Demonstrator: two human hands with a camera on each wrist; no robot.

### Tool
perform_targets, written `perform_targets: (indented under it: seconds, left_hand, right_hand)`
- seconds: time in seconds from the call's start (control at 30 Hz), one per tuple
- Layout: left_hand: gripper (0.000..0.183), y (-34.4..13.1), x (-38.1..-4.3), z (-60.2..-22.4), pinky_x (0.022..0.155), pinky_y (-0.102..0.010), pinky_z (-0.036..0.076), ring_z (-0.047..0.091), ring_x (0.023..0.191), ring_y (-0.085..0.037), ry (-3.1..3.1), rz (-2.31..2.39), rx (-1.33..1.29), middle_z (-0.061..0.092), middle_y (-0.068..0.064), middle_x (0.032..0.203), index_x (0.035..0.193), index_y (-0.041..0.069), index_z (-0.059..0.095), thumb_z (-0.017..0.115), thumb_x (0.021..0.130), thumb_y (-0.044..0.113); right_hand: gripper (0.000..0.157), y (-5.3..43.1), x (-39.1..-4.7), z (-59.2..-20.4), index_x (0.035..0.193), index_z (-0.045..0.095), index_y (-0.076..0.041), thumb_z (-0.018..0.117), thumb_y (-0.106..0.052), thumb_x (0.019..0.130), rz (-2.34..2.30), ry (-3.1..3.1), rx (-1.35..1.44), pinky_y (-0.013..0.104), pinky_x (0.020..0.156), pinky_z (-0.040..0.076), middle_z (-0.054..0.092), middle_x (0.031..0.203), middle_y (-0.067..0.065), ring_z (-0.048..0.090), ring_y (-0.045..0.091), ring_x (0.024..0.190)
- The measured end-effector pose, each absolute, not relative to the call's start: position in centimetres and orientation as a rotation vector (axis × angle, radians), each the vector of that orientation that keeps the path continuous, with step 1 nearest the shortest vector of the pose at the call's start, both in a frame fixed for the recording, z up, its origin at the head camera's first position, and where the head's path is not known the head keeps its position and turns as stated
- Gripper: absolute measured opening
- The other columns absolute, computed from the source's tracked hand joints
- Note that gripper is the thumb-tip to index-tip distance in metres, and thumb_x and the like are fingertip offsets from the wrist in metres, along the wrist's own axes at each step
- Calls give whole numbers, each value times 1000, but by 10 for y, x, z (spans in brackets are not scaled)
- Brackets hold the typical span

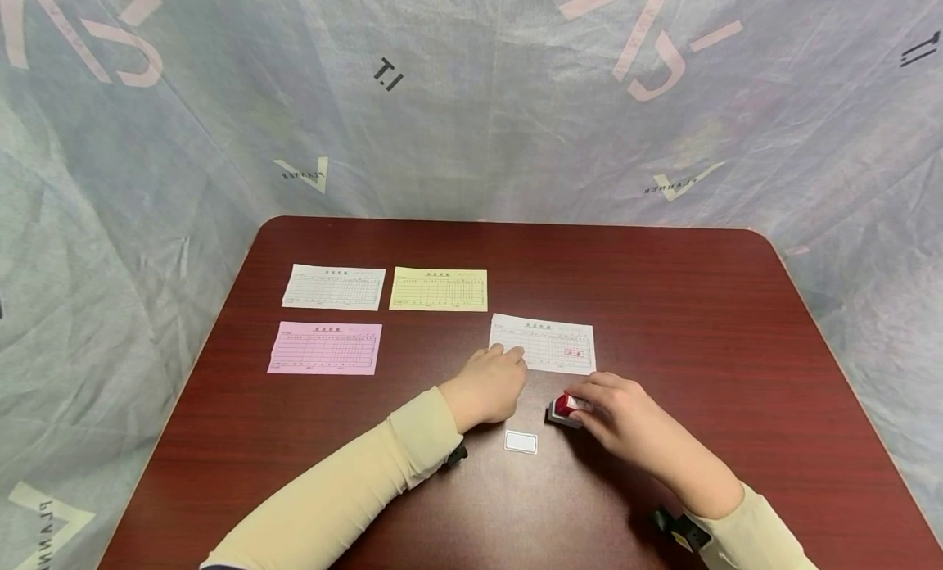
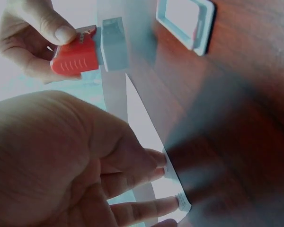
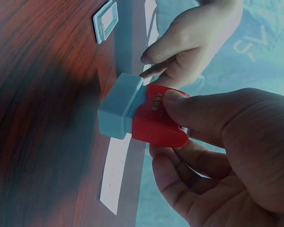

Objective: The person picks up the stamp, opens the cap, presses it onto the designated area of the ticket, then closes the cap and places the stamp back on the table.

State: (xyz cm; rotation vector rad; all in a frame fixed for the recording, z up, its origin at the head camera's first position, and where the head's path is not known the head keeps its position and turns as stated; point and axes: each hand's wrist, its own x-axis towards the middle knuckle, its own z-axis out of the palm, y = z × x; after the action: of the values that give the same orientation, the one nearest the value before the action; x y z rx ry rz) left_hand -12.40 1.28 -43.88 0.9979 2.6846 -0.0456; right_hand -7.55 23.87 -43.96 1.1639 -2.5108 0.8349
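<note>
My right hand (image 1: 626,414) pinches a self-inking stamp with a red handle (image 3: 151,123) and a grey base between thumb and fingers. In the right wrist view the stamp is close over the dark table. Beyond it lies a white form slip (image 1: 541,337) bearing a red stamped mark at its right side. The fingertips of my left hand (image 1: 486,382) rest on the lower left of that slip, fingers fairly straight in the left wrist view. Between my forearms sits the stamp's small rectangular cap (image 1: 521,441), pale inside with a grey rim.
Farther left on the reddish-brown table (image 1: 663,291) lie another white slip (image 1: 334,287), a yellow slip (image 1: 438,289) and a pink slip (image 1: 325,348). A grey printed cloth (image 1: 471,136) hangs behind the table and along its sides.
</note>
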Motion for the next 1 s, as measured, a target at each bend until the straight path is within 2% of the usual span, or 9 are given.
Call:
perform_targets:
  seconds: [0.13, 0.3, 0.53, 0.7, 1.0]
  left_hand:
    - [34, 16, -127, -441, 93, -39, 48, 56, 110, -24, 2683, -50, 995, 57, -4, 137, 125, 8, 68, 64, 94, 22]
    - [27, 19, -131, -443, 86, -38, 48, 54, 100, -22, 2679, -46, 996, 58, -1, 120, 117, 10, 70, 64, 94, 22]
    - [32, 23, -136, -439, 90, -38, 47, 53, 104, -22, 2649, -58, 977, 56, -2, 132, 124, 10, 69, 63, 95, 22]
    - [32, 26, -139, -438, 93, -40, 47, 54, 107, -22, 2638, -49, 964, 56, -2, 134, 123, 10, 69, 64, 94, 21]
    - [24, 30, -146, -438, 86, -40, 48, 53, 101, -21, 2645, -32, 977, 58, 0, 120, 114, 12, 71, 63, 94, 20]
  right_hand:
    - [32, 239, -75, -440, 101, 74, 0, 84, 6, 72, 846, -2508, 1163, 34, 68, 55, 69, 94, 5, 65, 17, 81]
    - [32, 239, -75, -441, 101, 73, -1, 84, 7, 71, 873, -2493, 1177, 29, 65, 51, 67, 90, 1, 61, 12, 76]
    - [29, 241, -74, -441, 100, 73, 0, 83, 4, 73, 876, -2511, 1171, 25, 65, 51, 65, 89, -1, 59, 9, 75]
    - [28, 242, -73, -440, 100, 73, -1, 83, 2, 74, 883, -2526, 1165, 22, 66, 50, 65, 88, -3, 58, 7, 75]
    - [26, 243, -67, -433, 101, 74, -7, 83, 0, 77, 994, -2532, 1201, 16, 67, 46, 61, 89, -9, 56, 5, 74]
